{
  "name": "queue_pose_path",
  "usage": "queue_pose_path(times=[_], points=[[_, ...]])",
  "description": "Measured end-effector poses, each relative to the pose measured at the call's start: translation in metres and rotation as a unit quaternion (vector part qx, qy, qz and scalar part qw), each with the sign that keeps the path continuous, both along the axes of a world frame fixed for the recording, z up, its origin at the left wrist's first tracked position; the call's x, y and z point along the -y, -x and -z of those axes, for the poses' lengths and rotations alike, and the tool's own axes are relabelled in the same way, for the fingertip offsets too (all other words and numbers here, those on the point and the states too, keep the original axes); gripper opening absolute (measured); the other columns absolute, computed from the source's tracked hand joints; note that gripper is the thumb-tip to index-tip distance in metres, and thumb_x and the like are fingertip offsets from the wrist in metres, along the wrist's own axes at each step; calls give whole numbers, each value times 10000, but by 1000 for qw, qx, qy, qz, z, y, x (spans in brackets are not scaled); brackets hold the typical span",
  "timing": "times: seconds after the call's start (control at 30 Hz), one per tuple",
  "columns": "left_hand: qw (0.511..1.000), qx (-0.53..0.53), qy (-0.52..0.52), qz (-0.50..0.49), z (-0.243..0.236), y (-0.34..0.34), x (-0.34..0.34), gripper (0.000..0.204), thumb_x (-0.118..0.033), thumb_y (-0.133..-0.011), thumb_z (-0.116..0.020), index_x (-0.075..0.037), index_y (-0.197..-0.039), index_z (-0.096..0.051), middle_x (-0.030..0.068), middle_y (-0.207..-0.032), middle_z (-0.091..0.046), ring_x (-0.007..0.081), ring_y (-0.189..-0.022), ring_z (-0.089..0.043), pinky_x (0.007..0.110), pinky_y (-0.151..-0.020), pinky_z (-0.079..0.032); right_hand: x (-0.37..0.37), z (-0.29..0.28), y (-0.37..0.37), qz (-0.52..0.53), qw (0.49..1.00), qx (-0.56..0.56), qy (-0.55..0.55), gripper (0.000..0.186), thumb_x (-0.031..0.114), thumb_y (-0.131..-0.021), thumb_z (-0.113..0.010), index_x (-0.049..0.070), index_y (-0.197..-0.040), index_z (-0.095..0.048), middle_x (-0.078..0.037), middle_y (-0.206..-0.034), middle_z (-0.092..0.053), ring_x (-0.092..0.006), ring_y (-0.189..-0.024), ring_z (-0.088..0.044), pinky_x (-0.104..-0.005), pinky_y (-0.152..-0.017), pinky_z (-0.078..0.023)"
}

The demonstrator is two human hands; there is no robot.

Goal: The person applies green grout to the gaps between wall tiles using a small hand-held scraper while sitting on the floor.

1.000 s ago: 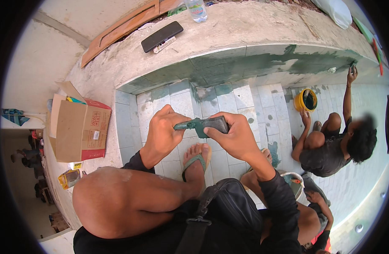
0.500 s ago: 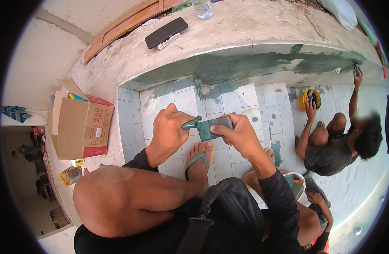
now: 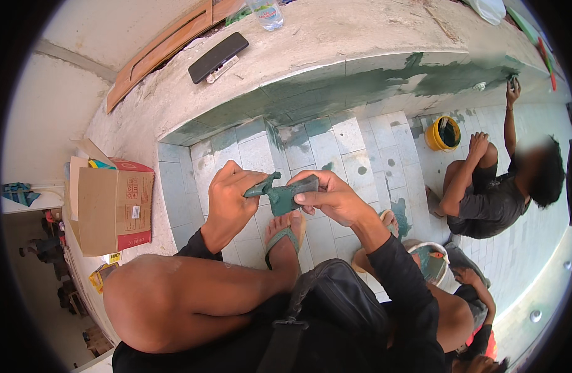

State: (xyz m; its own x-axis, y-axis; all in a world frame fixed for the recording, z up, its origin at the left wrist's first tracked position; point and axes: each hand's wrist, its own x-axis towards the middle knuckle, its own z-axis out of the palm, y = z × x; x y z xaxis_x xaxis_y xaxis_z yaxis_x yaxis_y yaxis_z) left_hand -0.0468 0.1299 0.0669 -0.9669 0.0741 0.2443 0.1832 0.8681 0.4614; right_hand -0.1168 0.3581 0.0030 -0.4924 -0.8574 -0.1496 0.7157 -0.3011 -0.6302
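In front of my knees, my left hand (image 3: pixel 230 196) is closed around a narrow tool (image 3: pixel 256 188) smeared with green paste. A lump of paste clings to its tip, close beside the left edge of a flat dark rectangular spreader (image 3: pixel 304 184). My right hand (image 3: pixel 337 199) grips that spreader by its right end, thumb on the near face. Thick green paste (image 3: pixel 283 198) covers the spreader's left part. The tool's full shape is hidden inside my left fist.
Pale floor tiles (image 3: pixel 317 149) meet a low tiled wall (image 3: pixel 323 84) streaked green. At right, a crouching person's hand (image 3: pixel 513 91) works against the wall near a yellow bucket (image 3: pixel 430 138). A whitish bucket (image 3: pixel 446 273) stands beside my right leg. A cardboard box (image 3: pixel 112 205) is at left.
My view has shifted, so the surroundings sit further left. The tool tip has come off the spreader's top edge to its left side. The co-worker's nearer hand has left the yellow bucket for the knee.
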Motion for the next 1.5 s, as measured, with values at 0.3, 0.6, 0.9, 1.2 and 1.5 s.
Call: queue_pose_path(times=[0.3, 0.6, 0.9, 1.2, 1.5], points=[[981, 155, -78, -91, 50, 8, 17, 150, -6, -808, -835, -26, -956, -832, 78, -884, -792, 194, -788, -590, 324, -715, -484, -76, 62, 69, 203, 965, 69, 149, 477, 204, -1038, -694, -35, -1437, -586, -125, -1135, -705, -201, -958, -643, -355, -811, -519], [971, 207, -35, -110, 50, 11, 48, 130, 29, -819, -805, 45, -949, -801, 101, -836, -708, 181, -822, -608, 301, -764, -472, -173, 164, 168, 570, 814, 42, 107, 607, 242, -1040, -595, -110, -1514, -453, -154, -1250, -664, -235, -1036, -632, -363, -933, -498], [927, 267, -48, -258, 57, 1, 66, 152, 72, -820, -783, 66, -970, -798, 114, -863, -721, 204, -876, -624, 325, -833, -494, -168, 225, 283, 733, 654, -65, -179, 617, 83, -849, -827, 41, -1430, -622, -175, -1336, -651, -231, -1134, -663, -378, -986, -560], [918, 296, -35, -262, 52, 6, 64, 182, 81, -808, -777, 69, -989, -800, 137, -903, -736, 219, -910, -643, 327, -862, -507, -150, 231, 330, 798, 527, -138, -258, 607, 75, -821, -841, 75, -1400, -660, -123, -1286, -671, -248, -1095, -691, -384, -988, -588], [920, 291, -64, -255, 67, 4, 78, 189, 85, -800, -775, 62, -986, -803, 137, -894, -737, 217, -886, -643, 322, -841, -505, -153, 227, 322, 747, 506, -203, -382, 465, 113, -857, -807, 65, -1313, -733, -187, -1245, -635, -300, -1004, -673, -397, -883, -572]])
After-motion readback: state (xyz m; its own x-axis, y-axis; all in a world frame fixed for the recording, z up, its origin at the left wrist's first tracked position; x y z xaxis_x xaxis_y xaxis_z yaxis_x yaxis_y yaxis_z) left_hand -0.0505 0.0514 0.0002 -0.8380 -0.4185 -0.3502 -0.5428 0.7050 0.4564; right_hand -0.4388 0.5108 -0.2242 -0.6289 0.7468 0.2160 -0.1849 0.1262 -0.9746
